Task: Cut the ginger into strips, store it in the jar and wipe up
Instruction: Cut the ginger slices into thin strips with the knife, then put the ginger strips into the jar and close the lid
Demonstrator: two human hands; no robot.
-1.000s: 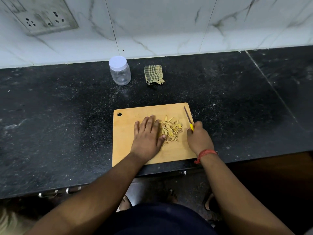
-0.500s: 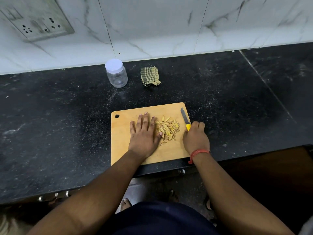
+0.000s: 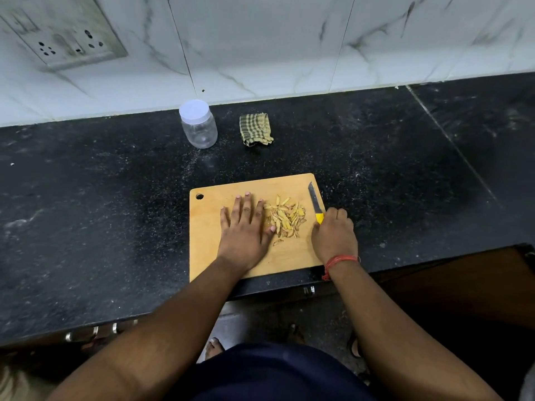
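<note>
Ginger strips piled on a wooden cutting board, a hand on either side.

The left hand lies flat with straight fingers, pressing the board and touching the pile's left edge. The right hand grips the yellow handle of a knife, whose blade lies along the board's right edge. Further back on the black counter, well apart from the board, a lidded clear jar stands beside a folded checked cloth.

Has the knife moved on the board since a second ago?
Yes. The knife has swung flat and now lies along the cutting board's right edge, gripped by the right hand.
</note>
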